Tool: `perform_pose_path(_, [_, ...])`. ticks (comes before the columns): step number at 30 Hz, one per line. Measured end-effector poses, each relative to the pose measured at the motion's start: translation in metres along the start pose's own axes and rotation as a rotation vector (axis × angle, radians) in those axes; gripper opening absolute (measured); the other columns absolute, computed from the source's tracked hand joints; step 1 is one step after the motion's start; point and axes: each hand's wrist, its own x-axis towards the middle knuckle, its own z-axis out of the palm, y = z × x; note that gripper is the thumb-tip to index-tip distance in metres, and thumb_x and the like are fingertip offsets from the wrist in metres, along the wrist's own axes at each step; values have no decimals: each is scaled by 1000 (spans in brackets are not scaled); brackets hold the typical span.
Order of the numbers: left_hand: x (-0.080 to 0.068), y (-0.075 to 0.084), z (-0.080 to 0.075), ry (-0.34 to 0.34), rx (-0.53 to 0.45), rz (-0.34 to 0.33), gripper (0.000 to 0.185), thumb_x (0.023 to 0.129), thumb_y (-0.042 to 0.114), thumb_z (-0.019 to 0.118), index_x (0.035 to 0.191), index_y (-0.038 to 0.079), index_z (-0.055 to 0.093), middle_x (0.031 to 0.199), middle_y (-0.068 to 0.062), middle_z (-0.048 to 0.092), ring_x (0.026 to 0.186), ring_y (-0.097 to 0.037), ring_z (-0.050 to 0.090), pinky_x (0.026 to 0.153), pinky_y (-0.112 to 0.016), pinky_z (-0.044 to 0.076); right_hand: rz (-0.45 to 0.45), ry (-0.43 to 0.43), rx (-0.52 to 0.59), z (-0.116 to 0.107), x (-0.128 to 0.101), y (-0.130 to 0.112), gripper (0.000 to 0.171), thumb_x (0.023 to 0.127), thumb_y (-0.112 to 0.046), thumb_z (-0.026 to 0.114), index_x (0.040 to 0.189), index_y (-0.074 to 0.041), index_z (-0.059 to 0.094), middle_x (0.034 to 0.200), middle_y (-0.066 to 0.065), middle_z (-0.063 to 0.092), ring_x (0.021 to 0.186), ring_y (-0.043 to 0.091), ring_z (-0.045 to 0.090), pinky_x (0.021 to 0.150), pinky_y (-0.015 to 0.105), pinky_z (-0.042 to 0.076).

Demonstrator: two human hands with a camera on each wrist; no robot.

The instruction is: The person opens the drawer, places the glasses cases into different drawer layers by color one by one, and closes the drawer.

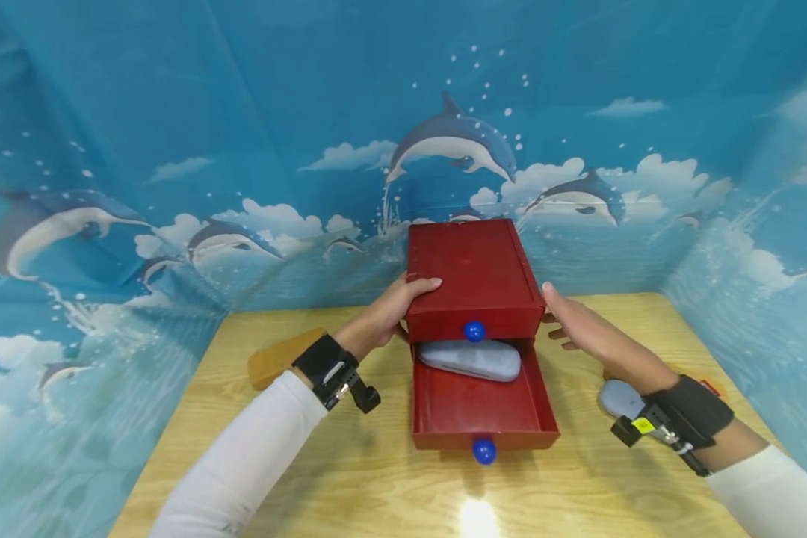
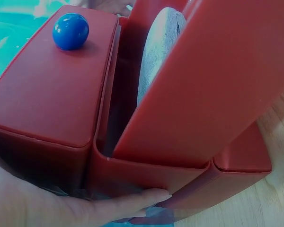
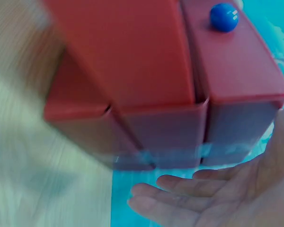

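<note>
A red drawer cabinet (image 1: 467, 258) with blue ball knobs stands at the centre in the head view. Its top drawer is closed, while the middle drawer (image 1: 477, 407) is pulled out. In that drawer, at the back, lies a long rounded grey case (image 1: 471, 361). My left hand (image 1: 393, 306) rests on the cabinet's left side, thumb over the top edge; the left wrist view shows fingers laid along the side wall. At the right side is my right hand (image 1: 581, 329), fingers extended and holding nothing. In the right wrist view its fingertips (image 3: 146, 194) appear apart from the cabinet wall.
A mustard-yellow block-like case (image 1: 285, 357) lies left of the cabinet, partly behind the left wrist. Under the right wrist a grey rounded object (image 1: 620, 398) is partly hidden. A dolphin-print curtain (image 1: 309, 97) surrounds the wooden table (image 1: 376, 486).
</note>
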Motion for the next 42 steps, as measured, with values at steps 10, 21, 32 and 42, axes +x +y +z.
perform_pose_path(10, [-1, 1, 0, 10, 11, 7, 77, 97, 58, 59, 160, 30, 25, 142, -12, 57, 122, -35, 63, 78, -53, 60, 53, 118, -434, -10, -10, 46, 89, 103, -63, 49, 150, 12, 42, 147, 40, 48, 127, 56, 56, 95, 63, 52])
perform_pose_path(21, [-4, -1, 1, 5, 13, 24, 75, 98, 58, 57, 160, 30, 25, 142, -13, 57, 121, -34, 63, 77, -53, 60, 106, 60, -541, -14, -35, 88, 75, 99, -54, 63, 127, 15, 60, 117, 32, 69, 99, 44, 69, 75, 49, 58])
perform_pose_path(32, [-3, -4, 2, -1, -3, 37, 76, 99, 57, 57, 161, 30, 23, 142, -13, 57, 123, -35, 62, 81, -56, 59, 110, 79, -586, -6, -58, 120, 80, 91, -60, 71, 130, 9, 64, 119, 29, 70, 100, 42, 70, 77, 52, 56])
perform_pose_path(42, [-4, -4, 1, -4, 1, 47, 74, 99, 57, 57, 160, 31, 24, 141, -13, 58, 122, -34, 63, 81, -55, 59, -76, 301, -811, 20, -72, 150, 87, 88, -63, 73, 140, 5, 57, 121, 31, 68, 105, 50, 66, 66, 53, 56])
